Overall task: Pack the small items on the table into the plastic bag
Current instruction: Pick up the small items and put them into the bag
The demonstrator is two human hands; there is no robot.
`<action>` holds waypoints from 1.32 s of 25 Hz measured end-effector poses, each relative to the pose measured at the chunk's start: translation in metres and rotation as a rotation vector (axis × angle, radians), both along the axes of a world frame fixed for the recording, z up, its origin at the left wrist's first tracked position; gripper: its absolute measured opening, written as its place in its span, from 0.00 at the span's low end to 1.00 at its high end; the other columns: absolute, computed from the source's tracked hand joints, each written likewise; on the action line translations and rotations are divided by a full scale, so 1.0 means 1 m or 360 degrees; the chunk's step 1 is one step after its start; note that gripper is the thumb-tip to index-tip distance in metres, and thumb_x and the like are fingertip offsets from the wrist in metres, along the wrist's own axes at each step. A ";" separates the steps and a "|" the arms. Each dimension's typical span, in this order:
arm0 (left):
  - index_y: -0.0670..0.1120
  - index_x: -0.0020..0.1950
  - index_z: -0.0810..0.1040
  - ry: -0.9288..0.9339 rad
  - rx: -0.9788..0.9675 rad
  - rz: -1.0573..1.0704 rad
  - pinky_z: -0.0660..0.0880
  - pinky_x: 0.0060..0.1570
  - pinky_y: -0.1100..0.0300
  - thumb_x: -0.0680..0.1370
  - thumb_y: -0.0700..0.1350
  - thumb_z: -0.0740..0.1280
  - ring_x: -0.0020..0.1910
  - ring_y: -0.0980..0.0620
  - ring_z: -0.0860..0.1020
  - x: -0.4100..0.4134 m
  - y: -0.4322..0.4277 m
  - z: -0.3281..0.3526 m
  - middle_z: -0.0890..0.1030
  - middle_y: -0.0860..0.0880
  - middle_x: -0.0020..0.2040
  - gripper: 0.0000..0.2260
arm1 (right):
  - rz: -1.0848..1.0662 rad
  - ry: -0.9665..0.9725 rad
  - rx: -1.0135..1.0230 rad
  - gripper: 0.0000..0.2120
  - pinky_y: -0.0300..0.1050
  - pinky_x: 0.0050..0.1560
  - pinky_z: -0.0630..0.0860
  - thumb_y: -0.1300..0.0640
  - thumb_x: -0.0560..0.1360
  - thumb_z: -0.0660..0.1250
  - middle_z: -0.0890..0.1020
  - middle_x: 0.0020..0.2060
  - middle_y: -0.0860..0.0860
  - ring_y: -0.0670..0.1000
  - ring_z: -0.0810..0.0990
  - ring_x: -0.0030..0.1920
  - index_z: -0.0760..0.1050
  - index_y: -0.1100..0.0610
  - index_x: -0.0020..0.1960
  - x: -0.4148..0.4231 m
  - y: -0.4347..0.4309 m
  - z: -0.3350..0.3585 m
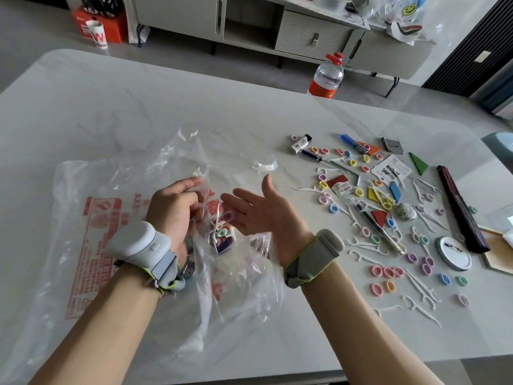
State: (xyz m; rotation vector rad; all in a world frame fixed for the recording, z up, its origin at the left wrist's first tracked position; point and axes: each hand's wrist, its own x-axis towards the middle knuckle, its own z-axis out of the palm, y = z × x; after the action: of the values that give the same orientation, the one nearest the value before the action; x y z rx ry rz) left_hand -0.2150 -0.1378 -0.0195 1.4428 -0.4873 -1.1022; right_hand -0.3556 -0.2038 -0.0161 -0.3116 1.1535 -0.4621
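Few items [222, 234] sit inside bag [111, 207]; most lie scattered on counter [166, 107] at right. Left hand [175, 209], fingers clamped on bag film, holds mouth up for loading. Right hand [266, 215] hovers at mouth, fingers apart, straight, empty.

We count one bag [116, 218], one bottle [326, 76], one screwdriver [313, 156], one badge [453, 252] and one fan [462, 209]. Toward the table's [166, 93] right edge we count five flat shapes [373, 194]: orange [372, 148], green [418, 163], blue [395, 191], yellow [373, 194], red [379, 217]. Rings [376, 271] and floss picks [422, 308] are too many for us to count surely.
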 end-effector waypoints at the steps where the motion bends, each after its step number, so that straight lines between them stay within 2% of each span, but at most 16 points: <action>1: 0.48 0.51 0.82 -0.0008 -0.0003 -0.0005 0.68 0.30 0.63 0.68 0.31 0.58 0.26 0.53 0.71 0.000 0.000 0.000 0.78 0.48 0.35 0.21 | 0.0235 0.0255 -0.0368 0.30 0.59 0.69 0.49 0.42 0.80 0.40 0.63 0.74 0.55 0.53 0.66 0.72 0.58 0.58 0.75 0.004 0.007 0.000; 3: 0.50 0.51 0.82 -0.0046 -0.0003 -0.0025 0.68 0.29 0.63 0.67 0.32 0.58 0.26 0.54 0.71 -0.001 0.000 -0.001 0.79 0.50 0.35 0.22 | 0.0285 0.0013 -0.0640 0.23 0.50 0.66 0.62 0.48 0.82 0.47 0.74 0.67 0.56 0.52 0.76 0.63 0.65 0.59 0.71 -0.003 0.018 -0.006; 4: 0.50 0.51 0.82 -0.0049 -0.0005 -0.0028 0.67 0.26 0.65 0.67 0.31 0.57 0.24 0.55 0.70 -0.002 0.000 -0.001 0.79 0.52 0.33 0.22 | 0.0118 -0.0116 -0.0698 0.18 0.47 0.65 0.67 0.54 0.82 0.52 0.79 0.61 0.57 0.53 0.79 0.58 0.70 0.61 0.67 -0.011 0.022 -0.004; 5: 0.49 0.51 0.82 -0.0040 -0.0007 -0.0027 0.66 0.23 0.66 0.68 0.30 0.56 0.22 0.55 0.69 -0.002 0.000 0.000 0.78 0.53 0.30 0.23 | 0.0100 -0.0035 -0.0801 0.14 0.48 0.63 0.71 0.60 0.81 0.54 0.82 0.55 0.57 0.54 0.80 0.54 0.74 0.63 0.62 -0.016 0.023 -0.004; 7: 0.47 0.53 0.81 -0.0016 -0.0017 -0.0033 0.64 0.21 0.67 0.67 0.29 0.55 0.21 0.55 0.67 -0.004 -0.002 -0.001 0.77 0.54 0.27 0.24 | 0.0174 0.0321 -0.1072 0.12 0.49 0.58 0.76 0.69 0.79 0.56 0.82 0.47 0.56 0.54 0.80 0.48 0.76 0.63 0.56 -0.024 0.022 -0.010; 8: 0.46 0.54 0.81 -0.0013 -0.0027 -0.0031 0.63 0.22 0.66 0.66 0.29 0.55 0.22 0.54 0.67 -0.005 -0.002 -0.002 0.76 0.54 0.27 0.24 | 0.0258 0.0569 -0.1187 0.12 0.49 0.56 0.77 0.69 0.77 0.59 0.82 0.46 0.55 0.53 0.80 0.46 0.77 0.62 0.55 -0.025 0.022 -0.012; 11: 0.43 0.56 0.81 0.0003 -0.0036 -0.0031 0.62 0.23 0.65 0.63 0.31 0.56 0.25 0.51 0.66 -0.010 -0.004 -0.003 0.76 0.50 0.30 0.26 | 0.0569 0.1287 -0.1427 0.11 0.48 0.52 0.79 0.61 0.71 0.69 0.82 0.46 0.49 0.50 0.80 0.45 0.79 0.52 0.53 -0.033 0.023 -0.016; 13: 0.41 0.58 0.79 0.0038 -0.0033 -0.0014 0.61 0.21 0.65 0.65 0.27 0.53 0.24 0.51 0.65 -0.016 -0.005 -0.002 0.74 0.47 0.32 0.26 | 0.0783 0.1554 -0.1485 0.15 0.47 0.48 0.79 0.56 0.68 0.73 0.81 0.45 0.48 0.51 0.80 0.45 0.77 0.51 0.54 -0.041 0.028 -0.016; 15: 0.40 0.59 0.78 0.0053 -0.0027 -0.0005 0.60 0.20 0.66 0.66 0.25 0.51 0.23 0.52 0.64 -0.024 -0.005 0.000 0.72 0.45 0.33 0.27 | 0.0997 0.1568 -0.1471 0.17 0.49 0.47 0.79 0.55 0.68 0.74 0.83 0.44 0.50 0.53 0.81 0.44 0.74 0.50 0.55 -0.040 0.037 -0.013; 17: 0.39 0.59 0.77 0.0065 -0.0030 0.0003 0.59 0.20 0.67 0.67 0.25 0.50 0.20 0.54 0.65 -0.030 -0.004 0.002 0.70 0.44 0.33 0.27 | 0.1214 0.1555 -0.1476 0.14 0.52 0.46 0.81 0.60 0.70 0.68 0.83 0.45 0.53 0.57 0.82 0.44 0.72 0.49 0.54 -0.036 0.046 -0.016; 19: 0.39 0.59 0.76 0.0056 -0.0029 0.0005 0.59 0.19 0.68 0.68 0.24 0.49 0.18 0.56 0.65 -0.037 -0.003 0.004 0.69 0.44 0.33 0.27 | 0.1271 0.1532 -0.1517 0.15 0.52 0.46 0.81 0.66 0.71 0.60 0.82 0.46 0.54 0.58 0.82 0.44 0.74 0.50 0.51 -0.040 0.052 -0.016; 21: 0.39 0.59 0.78 -0.0013 -0.0028 0.0007 0.59 0.19 0.69 0.67 0.25 0.50 0.18 0.56 0.64 -0.046 -0.001 0.006 0.70 0.47 0.30 0.27 | 0.1229 0.1555 -0.1551 0.15 0.49 0.46 0.81 0.67 0.70 0.57 0.83 0.45 0.53 0.56 0.82 0.45 0.77 0.52 0.48 -0.051 0.054 -0.015; 23: 0.40 0.58 0.79 -0.0049 -0.0020 0.0007 0.59 0.19 0.69 0.67 0.25 0.51 0.19 0.56 0.64 -0.057 0.000 0.007 0.70 0.49 0.27 0.27 | 0.1199 0.1570 -0.1568 0.14 0.46 0.45 0.80 0.67 0.72 0.58 0.84 0.44 0.51 0.53 0.81 0.44 0.78 0.53 0.48 -0.064 0.056 -0.013; 25: 0.40 0.57 0.78 -0.0029 -0.0021 -0.0011 0.59 0.19 0.68 0.67 0.25 0.51 0.21 0.54 0.65 -0.068 0.000 0.007 0.69 0.46 0.30 0.26 | 0.1218 0.1518 -0.1604 0.12 0.44 0.42 0.78 0.65 0.74 0.59 0.84 0.44 0.50 0.51 0.80 0.41 0.77 0.53 0.49 -0.075 0.057 -0.010; 29: 0.41 0.58 0.78 -0.0008 -0.0029 -0.0072 0.58 0.23 0.66 0.68 0.26 0.51 0.20 0.53 0.63 -0.089 0.001 0.004 0.69 0.46 0.31 0.26 | 0.1178 0.1408 -0.1712 0.10 0.31 0.33 0.73 0.66 0.74 0.61 0.84 0.39 0.47 0.43 0.79 0.35 0.78 0.55 0.49 -0.105 0.054 0.002; 33: 0.42 0.57 0.78 -0.0028 -0.0040 -0.0083 0.59 0.24 0.67 0.67 0.27 0.52 0.22 0.53 0.64 -0.103 -0.003 0.002 0.70 0.45 0.33 0.25 | 0.1160 0.1462 -0.1727 0.11 0.29 0.39 0.75 0.66 0.74 0.62 0.85 0.39 0.49 0.44 0.81 0.35 0.79 0.55 0.48 -0.125 0.054 0.006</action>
State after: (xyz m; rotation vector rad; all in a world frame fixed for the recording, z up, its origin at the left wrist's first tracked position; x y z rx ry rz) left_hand -0.3177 -0.1409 -0.0174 1.4258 -0.5524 -1.1219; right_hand -0.4802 -0.1500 -0.0096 -1.9714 1.4421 -0.2354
